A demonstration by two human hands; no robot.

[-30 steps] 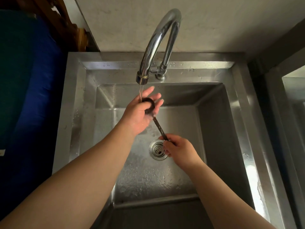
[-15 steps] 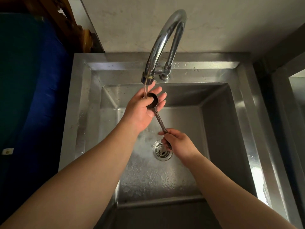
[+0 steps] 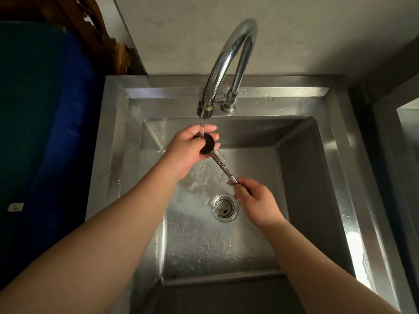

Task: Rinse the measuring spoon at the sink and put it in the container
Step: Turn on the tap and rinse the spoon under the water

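The measuring spoon [image 3: 223, 166] has a dark round bowl and a long textured metal handle. It is held over the steel sink [image 3: 301, 168], its bowl right under the running stream from the chrome tap [image 3: 226, 62]. My left hand [image 3: 188, 150] cups the bowl from below and the left, fingers curled round it. My right hand [image 3: 256, 202] pinches the lower end of the handle, above the drain [image 3: 224, 207]. No container is in view.
Water splashes over the wet sink floor round the drain. A dark blue surface [image 3: 45, 132] lies to the left of the sink, with wooden furniture [image 3: 95, 35] behind it. A second steel edge [image 3: 408, 123] shows at the far right.
The fingers of my left hand have closed further round the spoon's bowl under the stream. My right hand keeps its hold on the handle. The view has shifted slightly.
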